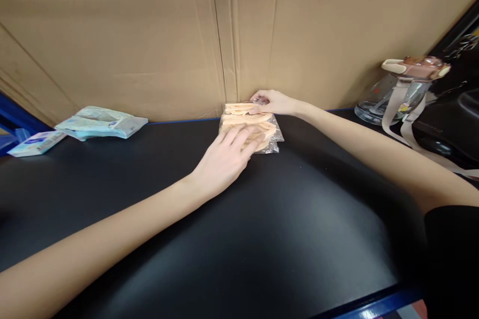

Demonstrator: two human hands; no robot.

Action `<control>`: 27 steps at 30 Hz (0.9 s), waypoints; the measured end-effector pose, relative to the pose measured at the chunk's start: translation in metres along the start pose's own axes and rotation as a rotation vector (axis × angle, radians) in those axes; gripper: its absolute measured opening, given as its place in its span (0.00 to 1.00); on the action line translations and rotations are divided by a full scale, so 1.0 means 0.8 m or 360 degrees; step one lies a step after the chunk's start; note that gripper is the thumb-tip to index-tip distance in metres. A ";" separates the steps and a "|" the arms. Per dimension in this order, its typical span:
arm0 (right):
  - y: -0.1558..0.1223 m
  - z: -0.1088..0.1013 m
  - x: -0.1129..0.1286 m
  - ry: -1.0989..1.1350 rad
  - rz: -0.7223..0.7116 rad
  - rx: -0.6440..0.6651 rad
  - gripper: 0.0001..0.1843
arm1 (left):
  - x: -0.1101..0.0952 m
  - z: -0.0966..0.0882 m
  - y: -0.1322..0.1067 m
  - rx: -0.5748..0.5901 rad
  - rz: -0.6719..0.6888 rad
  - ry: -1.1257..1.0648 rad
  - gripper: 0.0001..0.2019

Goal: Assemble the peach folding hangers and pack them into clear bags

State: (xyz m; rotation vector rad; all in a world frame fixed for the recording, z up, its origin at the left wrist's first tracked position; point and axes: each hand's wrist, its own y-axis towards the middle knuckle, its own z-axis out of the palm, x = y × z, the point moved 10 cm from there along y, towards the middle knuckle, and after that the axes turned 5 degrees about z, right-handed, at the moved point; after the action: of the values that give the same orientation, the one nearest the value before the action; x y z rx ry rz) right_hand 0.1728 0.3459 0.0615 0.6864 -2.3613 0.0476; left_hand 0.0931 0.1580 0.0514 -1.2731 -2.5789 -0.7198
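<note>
Clear plastic bags holding peach-coloured pieces (249, 118) lie overlapping on the black table, close to the cardboard at the back. What the pieces inside are, I cannot make out. My left hand (229, 156) rests on the near part of the bags with its fingers spread and palm down. At the far right corner, my right hand (275, 102) has its thumb on the front and its fingers curled behind, with crinkled plastic between them. Parts of the bags are hidden under both hands.
Brown cardboard (149, 35) stands along the back of the black table (299, 239). Two soft tissue packs (101, 122) lie at the left. On the right, a clear bottle (389, 97) with a strap stands beside a black bag (454, 124).
</note>
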 end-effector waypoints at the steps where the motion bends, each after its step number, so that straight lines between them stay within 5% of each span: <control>1: -0.004 -0.006 0.004 -0.0084 -0.0007 -0.0090 0.30 | 0.004 0.002 0.000 0.0008 -0.0013 0.0022 0.21; 5: -0.029 -0.021 0.034 -0.0605 -0.0108 -0.0396 0.30 | 0.013 0.014 0.001 0.0033 -0.0056 0.0069 0.22; 8: -0.042 -0.005 0.044 -0.0891 -0.0140 -0.0253 0.26 | 0.015 0.016 0.002 0.0026 -0.0093 0.0091 0.22; 12: -0.046 0.016 0.040 -0.0908 -0.0091 -0.0063 0.29 | 0.017 0.018 0.008 0.0044 -0.0132 0.0090 0.21; 20: -0.026 0.038 0.052 -0.1006 0.0149 -0.0396 0.28 | 0.022 0.026 0.023 0.0061 -0.0232 -0.0038 0.16; 27: -0.025 0.053 0.056 -0.0922 0.0022 -0.0258 0.26 | 0.023 0.017 0.018 0.0012 -0.0283 -0.0290 0.12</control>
State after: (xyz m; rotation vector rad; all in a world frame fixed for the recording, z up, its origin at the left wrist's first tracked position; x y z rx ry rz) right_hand 0.1286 0.2989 0.0532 0.6677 -2.8760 -0.3809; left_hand 0.0938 0.1854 0.0515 -1.1678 -2.8668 -0.6505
